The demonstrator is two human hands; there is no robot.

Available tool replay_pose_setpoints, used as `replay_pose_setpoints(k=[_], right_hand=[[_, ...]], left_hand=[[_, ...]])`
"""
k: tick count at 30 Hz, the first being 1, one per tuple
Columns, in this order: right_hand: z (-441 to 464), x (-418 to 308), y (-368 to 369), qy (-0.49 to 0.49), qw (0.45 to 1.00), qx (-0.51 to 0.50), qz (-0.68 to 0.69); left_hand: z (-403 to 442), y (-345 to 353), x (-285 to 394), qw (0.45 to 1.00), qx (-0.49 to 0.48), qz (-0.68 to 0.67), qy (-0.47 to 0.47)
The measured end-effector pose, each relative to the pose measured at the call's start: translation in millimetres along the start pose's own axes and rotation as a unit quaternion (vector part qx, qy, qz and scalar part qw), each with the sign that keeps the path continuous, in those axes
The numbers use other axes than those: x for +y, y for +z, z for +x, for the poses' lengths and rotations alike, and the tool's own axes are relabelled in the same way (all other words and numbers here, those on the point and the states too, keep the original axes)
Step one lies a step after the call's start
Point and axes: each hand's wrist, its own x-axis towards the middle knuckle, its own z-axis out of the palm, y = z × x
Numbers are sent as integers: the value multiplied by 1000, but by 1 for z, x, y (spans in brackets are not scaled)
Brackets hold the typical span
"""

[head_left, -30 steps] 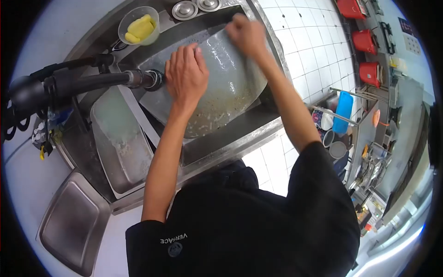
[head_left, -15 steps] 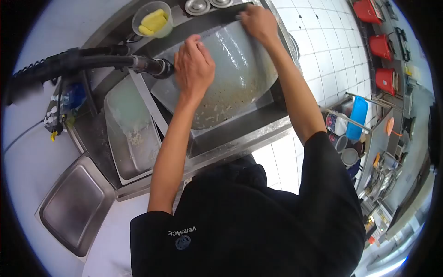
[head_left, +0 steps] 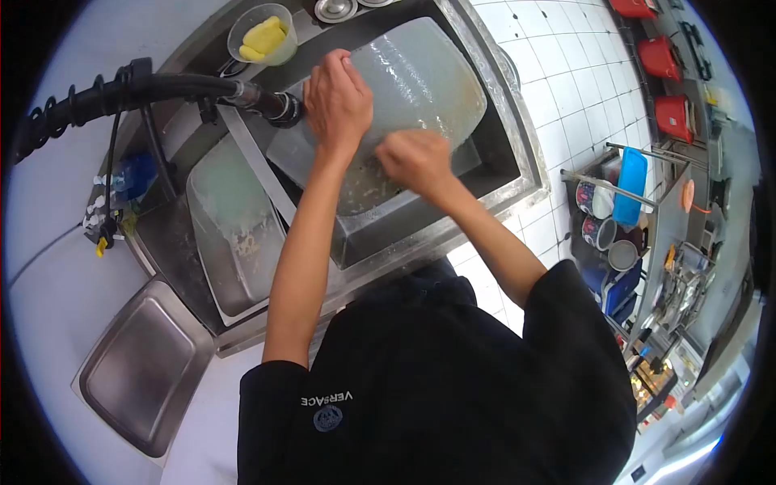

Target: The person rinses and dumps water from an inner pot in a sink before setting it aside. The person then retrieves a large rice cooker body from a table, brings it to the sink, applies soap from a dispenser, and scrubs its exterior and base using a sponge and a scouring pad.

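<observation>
A large, shiny grey tray point(head_left: 436, 77) lies tilted in the sink, with food bits on its lower part. At its upper left side, near the black spray hose's nozzle point(head_left: 283, 109), my left hand point(head_left: 338, 101) has its fingers curled against it. My right hand point(head_left: 416, 162) is a blurred fist over the tray's lower middle; whatever it holds is hidden. To the left, a second steel pan point(head_left: 234, 242) with cloudy liquid and pale residue sits in the adjoining basin.
A clear bowl point(head_left: 263, 36) with yellow pieces and round metal lids point(head_left: 335, 8) stand on the sink's back ledge. An upside-down-looking steel pan point(head_left: 141, 368) lies at lower left. Across the tiled floor point(head_left: 566, 89) is a rack with a blue tray point(head_left: 630, 186); red bins point(head_left: 675, 117) stand beyond.
My right hand has come from the tray's far upper edge down toward its lower middle, nearer my left hand. My left hand has stayed at the tray's upper left side. The view has shifted somewhat.
</observation>
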Motion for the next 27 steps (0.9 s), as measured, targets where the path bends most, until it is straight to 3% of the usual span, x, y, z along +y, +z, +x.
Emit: replay_pose_setpoints(k=[3, 6, 7, 8, 10, 11, 12, 14, 15, 16, 18, 19, 20, 22, 23, 24, 27], right_hand=[[-22, 0, 1, 39, 996, 68, -30], [-21, -14, 9, 41, 987, -49, -150], [-24, -15, 9, 43, 987, -44, -151], [-41, -20, 6, 26, 996, 9, -85], [-37, -20, 11, -48, 988, 135, 55], [-22, -9, -3, 129, 984, 66, -105], [-31, -7, -5, 140, 982, 65, -105], [-29, 5, -2, 112, 982, 95, -117], [-47, -2, 11, -81, 983, 131, -104], [-60, 8, 14, -74, 983, 129, -108], [-59, 15, -5, 14, 992, 123, -2], [-39, 30, -17, 216, 971, 60, -86], [-56, 21, -16, 230, 968, 57, -86], [-52, 12, -6, -21, 990, 116, -77], [-67, -11, 2, -76, 995, 63, -4], [-75, -12, 2, -60, 996, 59, -2], [-22, 26, -13, 173, 978, 90, -75]], left_hand=[[-1, -4, -1, 1000, -7, 0, -5], [4, -1, 0, 1000, 9, -2, 7], [0, 0, -3, 1000, 22, 8, 9], [-13, -6, -4, 1000, 7, 7, 10], [-7, -18, -21, 992, -5, -36, 120], [-13, -25, -34, 992, -10, -33, 123], [-23, -29, -44, 995, -23, -34, 95], [-9, -35, -48, 996, -18, -40, 82], [-3, -42, -44, 996, -88, 4, 28], [-8, -49, -41, 984, -171, 50, -28], [-9, -48, -45, 986, -162, 39, -16], [-4, -46, -45, 989, -142, 30, -3], [-18, -47, -47, 987, -155, 32, 1], [-7, -35, -46, 995, -96, 40, -13], [-1, -35, -42, 995, -94, 40, -10], [-5, -39, -41, 991, -122, 44, -18], [-10, -38, -40, 992, -119, 47, -24]])
